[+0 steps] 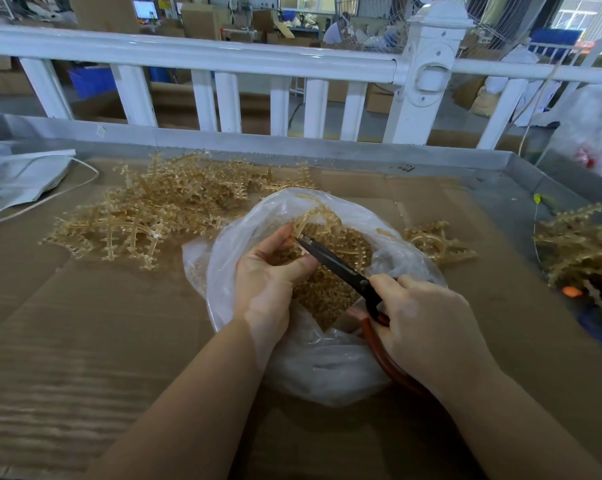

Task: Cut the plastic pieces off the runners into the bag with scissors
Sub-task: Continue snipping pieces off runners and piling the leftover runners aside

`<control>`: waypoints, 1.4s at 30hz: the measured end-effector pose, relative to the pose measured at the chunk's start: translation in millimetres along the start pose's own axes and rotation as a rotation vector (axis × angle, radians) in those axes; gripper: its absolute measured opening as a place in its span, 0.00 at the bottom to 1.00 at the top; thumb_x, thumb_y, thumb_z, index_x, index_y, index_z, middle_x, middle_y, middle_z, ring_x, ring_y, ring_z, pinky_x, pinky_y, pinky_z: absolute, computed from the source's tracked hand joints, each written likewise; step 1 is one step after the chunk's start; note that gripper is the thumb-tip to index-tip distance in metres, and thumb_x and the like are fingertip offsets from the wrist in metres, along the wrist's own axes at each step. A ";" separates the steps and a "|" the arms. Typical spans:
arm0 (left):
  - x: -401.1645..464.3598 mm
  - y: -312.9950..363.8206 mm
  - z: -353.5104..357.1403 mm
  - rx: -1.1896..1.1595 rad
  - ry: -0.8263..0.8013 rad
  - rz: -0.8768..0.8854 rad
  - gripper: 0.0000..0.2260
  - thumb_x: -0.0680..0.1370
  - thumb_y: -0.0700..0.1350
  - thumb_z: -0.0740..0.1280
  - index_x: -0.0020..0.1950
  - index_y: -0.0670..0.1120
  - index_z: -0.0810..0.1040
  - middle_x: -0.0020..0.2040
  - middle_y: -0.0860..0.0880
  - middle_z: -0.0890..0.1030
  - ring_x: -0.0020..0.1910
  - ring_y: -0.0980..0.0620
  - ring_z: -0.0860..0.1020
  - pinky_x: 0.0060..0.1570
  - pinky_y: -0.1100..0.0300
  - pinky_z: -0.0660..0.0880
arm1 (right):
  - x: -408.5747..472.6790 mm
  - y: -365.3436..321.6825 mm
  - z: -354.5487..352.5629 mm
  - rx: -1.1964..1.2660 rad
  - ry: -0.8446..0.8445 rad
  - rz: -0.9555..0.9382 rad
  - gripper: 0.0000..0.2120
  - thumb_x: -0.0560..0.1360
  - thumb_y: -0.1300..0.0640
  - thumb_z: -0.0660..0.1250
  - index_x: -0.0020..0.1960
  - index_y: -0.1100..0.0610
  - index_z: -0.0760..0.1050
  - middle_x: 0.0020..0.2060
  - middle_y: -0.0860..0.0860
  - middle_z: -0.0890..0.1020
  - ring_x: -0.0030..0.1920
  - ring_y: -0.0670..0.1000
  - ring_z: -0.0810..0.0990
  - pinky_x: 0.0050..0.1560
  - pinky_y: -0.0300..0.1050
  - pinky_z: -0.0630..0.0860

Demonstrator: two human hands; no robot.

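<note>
Cardboard sheet [85, 323] across the whole table, white railing [223, 64] behind. Big heap of amber runners [147, 216] far left, smaller heaps right [583, 244] and behind the bag [438, 242]. Clear plastic bag [327, 362] at centre, mouth open, cut pieces [324, 292] inside, rim partly hiding the contents. Left hand [268, 275] pinching one runner [310, 220] over the bag. Right hand [427, 320] curled round red-handled scissors [334, 263], blade tips at that runner.
</note>
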State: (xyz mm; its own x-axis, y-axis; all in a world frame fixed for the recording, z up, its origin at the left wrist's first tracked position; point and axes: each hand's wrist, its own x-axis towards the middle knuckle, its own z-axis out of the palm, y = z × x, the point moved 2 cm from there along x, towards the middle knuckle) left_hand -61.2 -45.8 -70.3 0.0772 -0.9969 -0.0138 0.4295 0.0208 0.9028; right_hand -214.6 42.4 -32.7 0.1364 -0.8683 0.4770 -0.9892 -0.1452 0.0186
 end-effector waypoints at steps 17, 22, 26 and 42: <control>-5.2 8.1 5.0 -0.211 -0.003 -0.127 0.12 0.74 0.27 0.65 0.51 0.41 0.79 0.40 0.45 0.79 0.34 0.52 0.83 0.32 0.65 0.79 | -4.1 4.3 1.4 0.026 0.015 0.010 0.13 0.66 0.48 0.76 0.42 0.56 0.80 0.28 0.51 0.79 0.27 0.52 0.77 0.27 0.38 0.64; -4.3 8.6 3.8 -0.211 0.023 -0.160 0.10 0.73 0.27 0.65 0.50 0.39 0.78 0.41 0.42 0.80 0.34 0.51 0.83 0.31 0.65 0.78 | -5.2 5.0 2.0 -0.021 0.034 -0.018 0.14 0.65 0.48 0.77 0.41 0.56 0.79 0.28 0.51 0.78 0.25 0.52 0.76 0.27 0.36 0.62; -3.8 9.7 4.2 -0.207 0.024 -0.170 0.10 0.73 0.27 0.65 0.50 0.39 0.78 0.42 0.41 0.80 0.34 0.50 0.83 0.30 0.64 0.78 | -5.9 5.5 2.1 -0.040 0.044 -0.029 0.14 0.65 0.49 0.77 0.43 0.57 0.80 0.29 0.52 0.79 0.26 0.52 0.77 0.28 0.35 0.63; -7.9 14.5 4.7 -0.156 0.029 -0.141 0.10 0.74 0.27 0.64 0.46 0.41 0.78 0.30 0.48 0.82 0.27 0.53 0.80 0.27 0.64 0.77 | -7.8 6.4 2.9 -0.025 0.054 -0.037 0.16 0.64 0.50 0.78 0.47 0.58 0.82 0.30 0.52 0.80 0.27 0.52 0.78 0.30 0.35 0.62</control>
State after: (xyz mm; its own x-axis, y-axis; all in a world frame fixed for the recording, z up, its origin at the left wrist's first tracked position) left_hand -59.8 -37.9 -55.1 0.0310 -0.9882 -0.1499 0.5719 -0.1055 0.8135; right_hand -221.9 46.8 -38.9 0.1702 -0.8354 0.5226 -0.9847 -0.1641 0.0584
